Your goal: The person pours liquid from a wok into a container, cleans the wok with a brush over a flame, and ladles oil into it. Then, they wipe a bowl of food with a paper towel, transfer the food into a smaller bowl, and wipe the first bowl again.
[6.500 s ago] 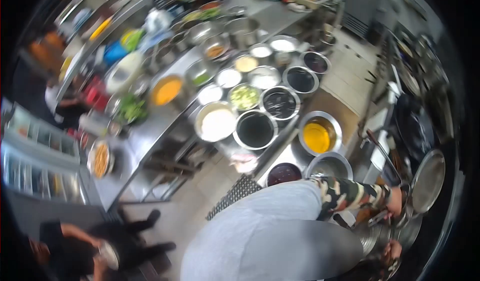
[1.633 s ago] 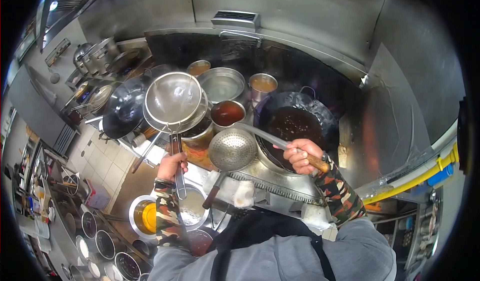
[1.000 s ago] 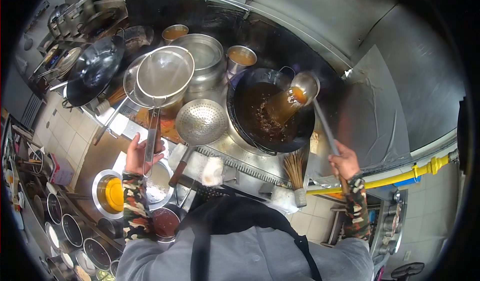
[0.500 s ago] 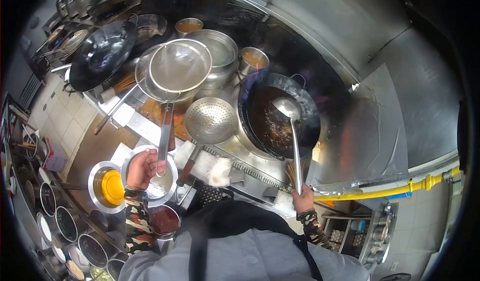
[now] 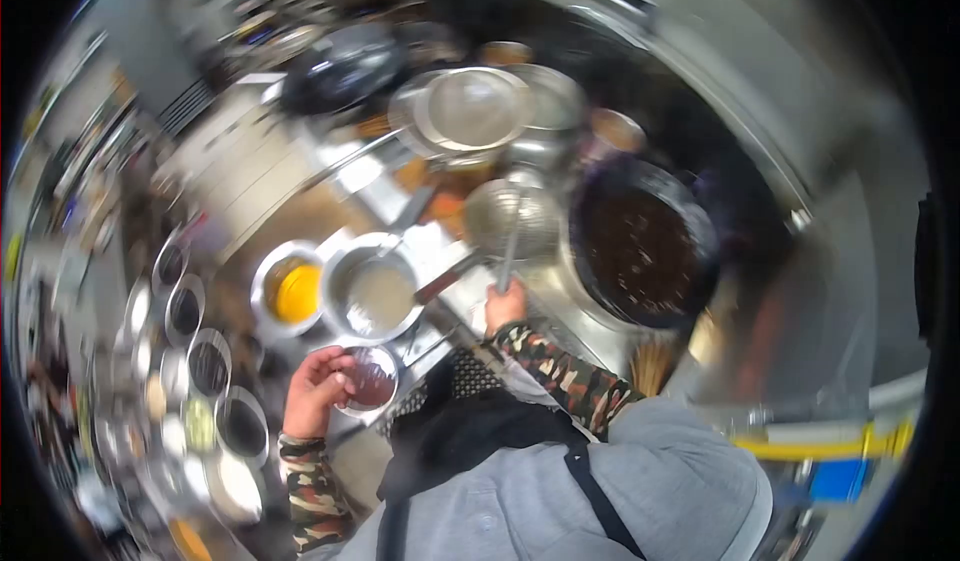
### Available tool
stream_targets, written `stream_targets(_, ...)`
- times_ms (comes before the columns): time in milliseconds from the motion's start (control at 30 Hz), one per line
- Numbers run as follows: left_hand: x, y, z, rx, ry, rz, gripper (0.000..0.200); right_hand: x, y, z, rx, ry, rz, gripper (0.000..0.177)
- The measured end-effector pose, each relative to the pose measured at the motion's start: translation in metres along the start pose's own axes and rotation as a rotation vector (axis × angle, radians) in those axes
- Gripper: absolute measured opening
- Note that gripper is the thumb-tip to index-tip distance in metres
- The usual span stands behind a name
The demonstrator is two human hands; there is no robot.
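Observation:
My right hand is wrapped round the handle of a ladle, whose head end lies over the round perforated strainer. My left hand holds nothing, its fingers bent and apart beside a small bowl of dark red contents. Behind it stand a metal bowl of pale liquid and a bowl with something yellow. The wok of dark, bubbling liquid sits on the stove at the right. A mesh sieve rests at the back, beside a metal pot.
At the back left is an empty black wok. Several round containers line the left side. A bamboo brush stands near the wok, and a yellow pipe runs at the lower right. The view is blurred.
The camera view has swung left. My right hand has carried the ladle out of the wok, leftward to the strainer. My left hand has moved from the sieve's handle down beside the red bowl.

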State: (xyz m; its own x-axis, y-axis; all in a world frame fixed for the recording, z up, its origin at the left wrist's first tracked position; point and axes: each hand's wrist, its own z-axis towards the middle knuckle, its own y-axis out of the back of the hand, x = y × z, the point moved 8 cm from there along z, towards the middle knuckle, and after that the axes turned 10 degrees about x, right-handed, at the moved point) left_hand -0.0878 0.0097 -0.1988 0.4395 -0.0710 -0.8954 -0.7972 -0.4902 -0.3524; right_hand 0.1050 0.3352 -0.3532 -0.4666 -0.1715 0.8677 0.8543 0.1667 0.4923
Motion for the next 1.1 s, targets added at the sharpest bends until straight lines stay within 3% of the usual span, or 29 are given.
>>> stream_targets(33, 0.011, 0.002, -0.028, -0.044, -0.008, 0.001, 0.044, -0.006, -0.019, 0.002, -0.076, 0.031, -0.078, 0.028)
stream_targets(67, 0.020, -0.003, -0.058, -0.169, 0.040, 0.029, 0.046, -0.100, -0.092, 0.028, 0.229, -0.271, 0.649, 0.021)
stream_targets(100, 0.040, -0.003, -0.085, -0.200, 0.011, 0.016, 0.047, -0.186, -0.160, 0.031, 0.264, -0.775, 1.253, 0.025)
stream_targets(167, 0.060, -0.026, -0.137, -0.310, 0.120, 0.071, 0.046, -0.110, -0.158, 0.017, 0.447, -0.566, 0.777, 0.020)
stream_targets(267, 0.121, -0.046, -0.199, -0.357, 0.221, -0.051, 0.048, -0.054, -0.133, -0.020, 0.726, -0.284, 0.448, 0.024)
stream_targets(300, 0.130, -0.050, -0.219, -0.461, 0.172, -0.094, 0.048, -0.048, -0.119, -0.027, 0.798, -0.195, 0.345, 0.028)
stream_targets(333, 0.140, -0.059, -0.235, -0.499, 0.199, -0.082, 0.049, -0.029, -0.098, -0.061, 0.857, -0.368, 0.593, 0.037)
stream_targets(400, 0.160, -0.063, -0.262, -0.579, 0.215, -0.088, 0.053, 0.015, -0.064, -0.122, 1.031, -0.344, 0.340, 0.041)
stream_targets(533, 0.187, -0.040, -0.304, -0.734, 0.195, -0.079, 0.053, -0.026, -0.084, -0.182, 1.293, -0.377, 0.191, 0.045)
stream_targets(600, 0.196, -0.029, -0.332, -0.793, 0.121, -0.144, 0.050, -0.012, -0.091, -0.230, 1.384, -0.422, 0.085, 0.049)
stream_targets(767, 0.231, 0.000, -0.430, -0.955, -0.069, -0.248, 0.048, 0.066, -0.144, -0.377, 1.824, -0.183, -0.130, 0.033)
stream_targets(833, 0.251, 0.012, -0.480, -1.040, -0.046, -0.271, 0.046, 0.111, -0.168, -0.428, 1.953, 0.142, -0.237, 0.033)
stream_targets(900, 0.263, 0.019, -0.532, -1.143, -0.104, -0.308, 0.050, 0.185, -0.183, -0.469, 1.894, 0.435, -0.260, 0.024)
stream_targets(933, 0.272, 0.023, -0.557, -1.195, -0.124, -0.331, 0.049, 0.223, -0.198, -0.478, 1.839, 0.676, -0.227, 0.018)
stream_targets(1033, 0.285, 0.028, -0.614, -1.289, -0.110, -0.387, 0.047, 0.303, -0.262, -0.479, 1.685, 0.669, 0.119, 0.019)
stream_targets(1100, 0.292, 0.033, -0.638, -1.353, -0.074, -0.413, 0.046, 0.344, -0.332, -0.443, 1.358, 0.839, -0.113, 0.021)
